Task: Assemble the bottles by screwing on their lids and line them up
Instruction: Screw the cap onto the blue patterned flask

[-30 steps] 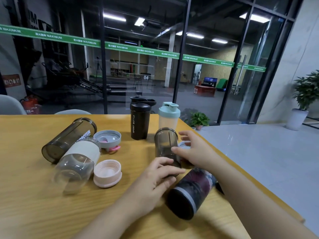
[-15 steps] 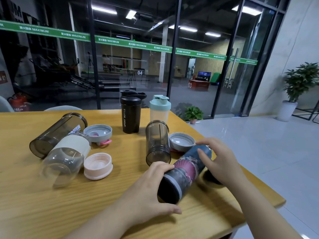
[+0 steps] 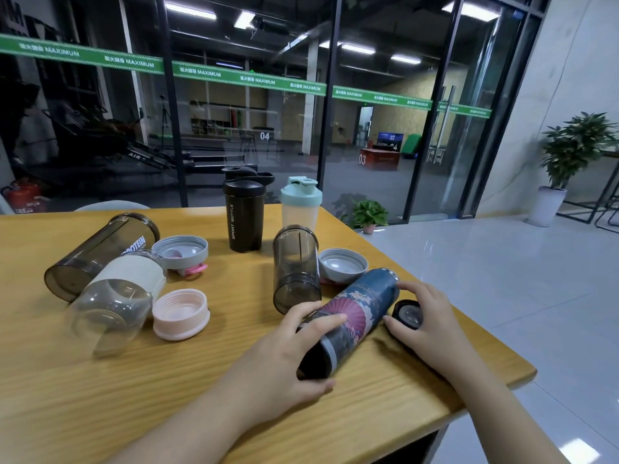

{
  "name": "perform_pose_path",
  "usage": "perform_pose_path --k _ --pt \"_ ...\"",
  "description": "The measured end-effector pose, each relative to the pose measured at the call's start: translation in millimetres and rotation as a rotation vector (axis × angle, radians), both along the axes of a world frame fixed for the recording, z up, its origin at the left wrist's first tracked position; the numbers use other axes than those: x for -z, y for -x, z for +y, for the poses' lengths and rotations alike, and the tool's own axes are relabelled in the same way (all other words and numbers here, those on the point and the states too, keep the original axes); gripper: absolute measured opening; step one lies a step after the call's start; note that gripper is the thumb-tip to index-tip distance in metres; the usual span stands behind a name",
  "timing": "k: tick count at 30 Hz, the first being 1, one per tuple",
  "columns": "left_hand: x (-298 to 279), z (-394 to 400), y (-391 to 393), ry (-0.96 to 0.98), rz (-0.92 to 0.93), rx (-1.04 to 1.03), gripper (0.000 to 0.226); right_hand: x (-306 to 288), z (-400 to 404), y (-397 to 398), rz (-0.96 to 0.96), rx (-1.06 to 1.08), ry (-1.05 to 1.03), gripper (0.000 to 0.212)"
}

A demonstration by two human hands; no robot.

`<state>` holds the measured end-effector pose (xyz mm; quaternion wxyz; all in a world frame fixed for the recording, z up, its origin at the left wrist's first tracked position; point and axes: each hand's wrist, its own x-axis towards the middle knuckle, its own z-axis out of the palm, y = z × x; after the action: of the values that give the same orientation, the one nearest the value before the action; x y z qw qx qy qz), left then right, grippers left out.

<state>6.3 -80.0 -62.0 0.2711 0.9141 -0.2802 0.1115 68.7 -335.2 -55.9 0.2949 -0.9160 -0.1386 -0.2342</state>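
Observation:
A patterned dark blue bottle (image 3: 360, 308) lies on its side near the table's right edge. My left hand (image 3: 288, 358) grips its lower end, fingers and thumb curled round it. My right hand (image 3: 427, 321) curls over a small black lid (image 3: 408, 313) beside that bottle. A smoky bottle (image 3: 296, 267) lies just behind, with a grey lid (image 3: 342, 265) upturned to its right. Further left lie a smoky "protein" bottle (image 3: 100, 254), a clear bottle with a white sleeve (image 3: 119, 298), a pink lid (image 3: 181, 314) and a grey lid with pink tab (image 3: 181, 251).
A black sport bottle (image 3: 244, 217) and a clear bottle with a mint lid (image 3: 300, 204) stand capped at the back of the wooden table (image 3: 100, 396). The table's right edge runs just beyond my right hand. A glass wall stands behind.
My right hand dropped from the patterned bottle's top onto the black lid beside it. My left hand's hold on the bottle's lower end closed further. The view shifted slightly.

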Motion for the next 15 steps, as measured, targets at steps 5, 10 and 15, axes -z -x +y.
perform_pose_path --k 5,10,15 --pt "4.6 1.7 -4.6 0.066 -0.024 0.025 0.074 3.8 -4.6 1.9 0.153 0.088 -0.065 0.068" --pt "3.3 7.6 -4.6 0.094 -0.109 0.069 0.066 6.2 -7.0 1.3 0.266 0.183 -0.107 0.091" --pt "0.7 14.7 -3.1 0.161 -0.212 0.075 0.066 8.8 -9.2 1.7 0.288 0.169 -0.214 0.091"
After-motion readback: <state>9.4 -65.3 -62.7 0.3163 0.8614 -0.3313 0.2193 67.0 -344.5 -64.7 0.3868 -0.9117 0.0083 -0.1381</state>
